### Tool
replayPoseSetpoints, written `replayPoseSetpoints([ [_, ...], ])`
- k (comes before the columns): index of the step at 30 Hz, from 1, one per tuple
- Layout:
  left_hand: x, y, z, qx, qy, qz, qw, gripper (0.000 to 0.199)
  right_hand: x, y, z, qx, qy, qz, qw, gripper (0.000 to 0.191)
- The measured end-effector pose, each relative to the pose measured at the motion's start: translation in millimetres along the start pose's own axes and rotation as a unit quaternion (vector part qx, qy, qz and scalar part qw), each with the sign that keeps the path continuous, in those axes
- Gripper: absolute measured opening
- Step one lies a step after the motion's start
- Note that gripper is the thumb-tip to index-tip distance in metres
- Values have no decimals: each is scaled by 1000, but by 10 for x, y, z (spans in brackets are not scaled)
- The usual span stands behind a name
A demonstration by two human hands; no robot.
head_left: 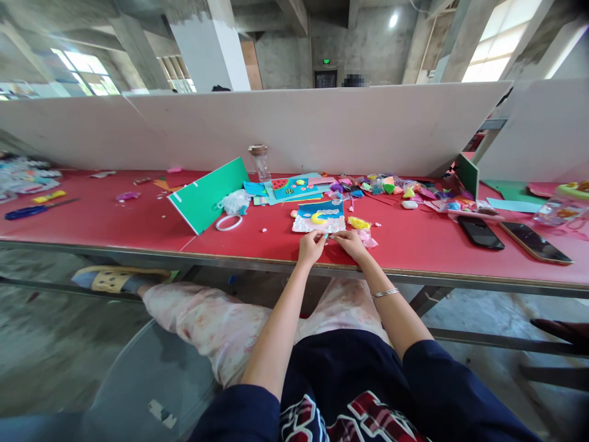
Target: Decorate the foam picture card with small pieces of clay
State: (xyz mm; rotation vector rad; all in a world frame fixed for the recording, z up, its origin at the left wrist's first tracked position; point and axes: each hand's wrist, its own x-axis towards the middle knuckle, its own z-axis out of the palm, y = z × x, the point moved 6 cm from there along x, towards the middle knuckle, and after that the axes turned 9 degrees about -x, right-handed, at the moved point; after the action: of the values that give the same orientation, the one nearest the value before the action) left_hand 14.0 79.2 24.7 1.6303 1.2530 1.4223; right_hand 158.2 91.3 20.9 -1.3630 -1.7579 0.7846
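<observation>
My left hand [311, 247] and my right hand [351, 244] meet at the front of the red table, with their fingertips almost touching. Between them shows a tiny teal-green bit of soft clay [326, 236], and the fingers of both hands are closed in a pinch at it. Just beyond my fingers lies a small picture panel [331, 210] with a blue upper part, a yellow crescent moon and white puffy shapes. A yellow clay packet [359, 223] and a pink plastic wrapper [367, 238] lie beside my right hand.
A green board [212, 193] leans at the left, beside a white ring [229, 223] and a clear bottle [260, 162]. Colourful clay packets [396, 186] are heaped behind the panel. Two phones [481, 232] lie at the right. A white partition [294, 129] runs behind the table.
</observation>
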Motion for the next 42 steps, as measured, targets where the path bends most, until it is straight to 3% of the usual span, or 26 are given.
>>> replayPoseSetpoints([
  [11,-6,-29,32,-34,-24,-3,999,12,0,3,6,-12,-3,-6,1000,22],
  [21,1,-8,35,7,-33,10,999,12,2,7,2,-19,1,-11,1000,21],
  [42,-20,75,-15,19,8,31,999,8,3,3,-4,-30,10,-13,999,21],
])
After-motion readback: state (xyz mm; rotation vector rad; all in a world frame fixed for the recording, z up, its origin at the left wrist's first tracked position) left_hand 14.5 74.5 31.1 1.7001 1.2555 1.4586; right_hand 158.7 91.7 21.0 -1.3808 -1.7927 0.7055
